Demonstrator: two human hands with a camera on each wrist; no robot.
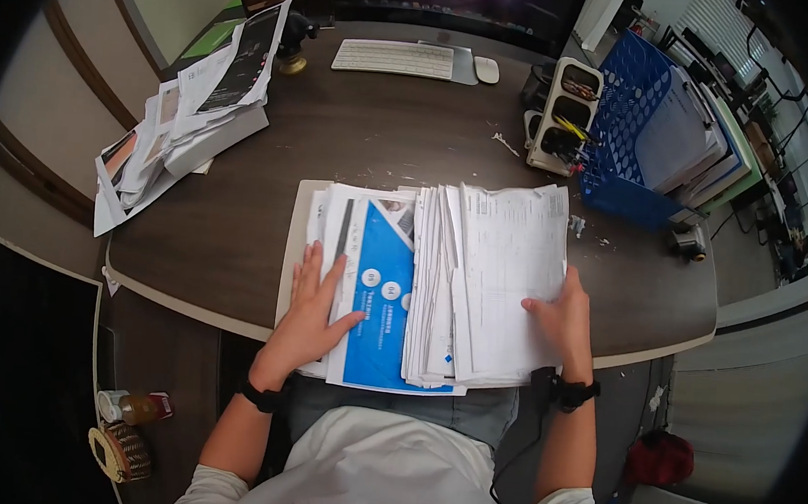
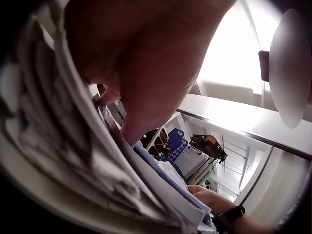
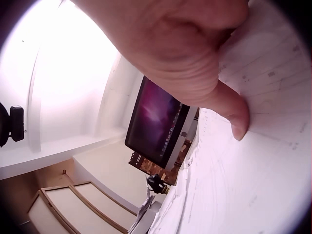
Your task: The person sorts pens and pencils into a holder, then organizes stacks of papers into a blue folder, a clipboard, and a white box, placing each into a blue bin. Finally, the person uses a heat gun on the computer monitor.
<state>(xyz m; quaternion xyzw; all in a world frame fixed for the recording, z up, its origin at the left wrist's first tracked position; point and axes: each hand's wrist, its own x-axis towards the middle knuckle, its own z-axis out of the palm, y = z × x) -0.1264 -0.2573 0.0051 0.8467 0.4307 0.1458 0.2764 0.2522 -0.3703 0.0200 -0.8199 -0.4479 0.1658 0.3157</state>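
Observation:
A thick stack of papers (image 1: pixel 515 250) lies at the front of the desk, its right part topped by white printed sheets. To its left is a lower pile topped by a blue and white printed sheet (image 1: pixel 379 335). My left hand (image 1: pixel 311 306) rests on that pile's left side, fingers extended and thumb reaching onto the blue sheet. At the right edge my right hand (image 1: pixel 568 324) holds the white stack, thumb on the top sheet and fingers mostly hidden past the side. The right wrist view shows the thumb (image 3: pixel 236 119) pressing on the white page.
A leaning heap of papers (image 1: pixel 174 124) stands at the back left. Farther back are a keyboard (image 1: pixel 394 58), a mouse (image 1: pixel 486 70) and a monitor (image 1: pixel 459 8). A pen organizer (image 1: pixel 564 113) and a blue basket (image 1: pixel 623 127) with folders stand at the right. Paper scraps (image 1: pixel 505 144) dot the desk.

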